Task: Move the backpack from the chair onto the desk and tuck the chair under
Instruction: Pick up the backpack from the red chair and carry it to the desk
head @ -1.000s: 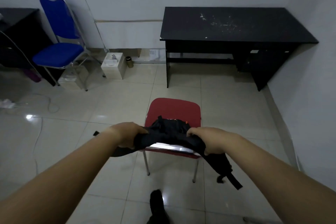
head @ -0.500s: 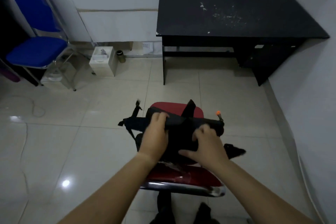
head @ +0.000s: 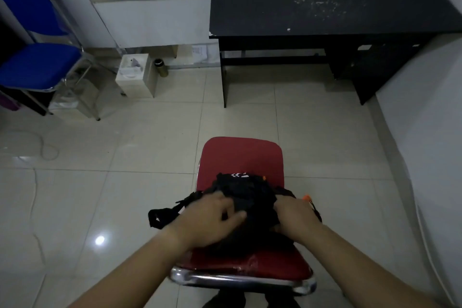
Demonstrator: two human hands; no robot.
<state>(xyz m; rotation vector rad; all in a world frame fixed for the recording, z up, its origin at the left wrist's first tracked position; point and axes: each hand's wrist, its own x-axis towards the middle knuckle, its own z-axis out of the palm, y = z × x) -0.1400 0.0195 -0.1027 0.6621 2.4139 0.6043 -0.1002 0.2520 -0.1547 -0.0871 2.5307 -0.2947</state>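
Note:
A black backpack with small orange zipper pulls sits bunched on the red chair, near the chrome-edged backrest close to me. My left hand grips its left side, where a strap loop hangs off the chair. My right hand grips its right side. The black desk, top scuffed with white marks, stands against the far wall, well beyond the chair.
A blue folding chair stands at the far left. A white box and a small dark bottle rest on the tiled floor by the wall. A thin cable runs across the floor at left. A white wall closes the right side.
The view has closed in on the chair. The backpack has sunk into a tighter bundle on the seat, and both hands have shifted to its two sides.

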